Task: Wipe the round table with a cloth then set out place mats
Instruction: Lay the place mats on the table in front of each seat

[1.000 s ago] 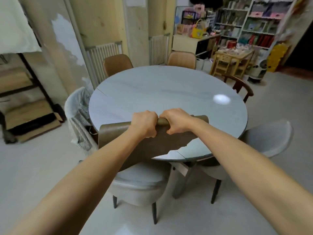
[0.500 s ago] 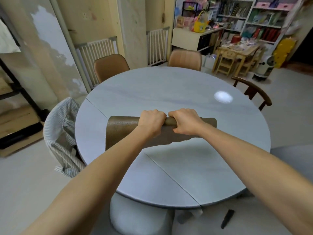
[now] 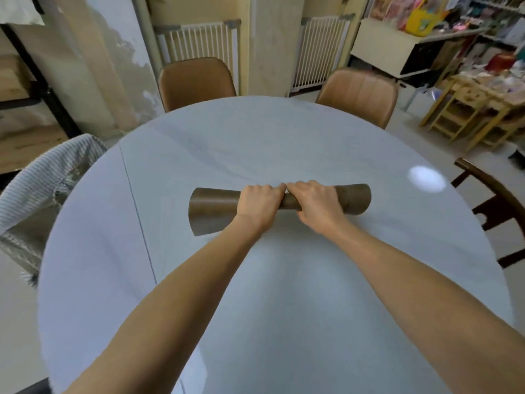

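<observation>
mats: brown roll over mid table, left end flaring open
left hand: fingers curled round roll at its middle
right hand: same grip, touching the left
done: no cloth in sight, top looks clean, so wiping probably finished
left: unroll, separate and place every mat; none laid out yet

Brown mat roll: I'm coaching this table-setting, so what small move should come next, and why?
Probably set the brown mat roll down and start unrolling it: both the left hand and right hand grip its middle over the round table.
</observation>
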